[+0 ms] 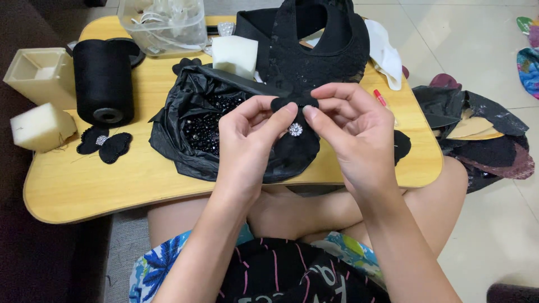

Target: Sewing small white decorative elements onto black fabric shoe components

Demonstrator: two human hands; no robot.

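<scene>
Both my hands hold a black felt butterfly piece point(296, 147) with a sparkling rhinestone button at its middle, just above the front edge of a small wooden lap table point(84, 185). My left hand point(250, 140) pinches the piece beside the stone with thumb and forefinger. My right hand point(348, 126) grips its upper and right side. Behind my hands an open black plastic bag point(191, 112) holds several shiny black beads.
A finished black butterfly point(104, 143) lies at the table's left by a big black thread spool point(104, 81) and foam blocks point(40, 127). A black beaded garment point(314, 45), a clear plastic box point(163, 25) and a red pen point(382, 99) sit farther back. Fabric scraps point(483, 134) lie on the floor at right.
</scene>
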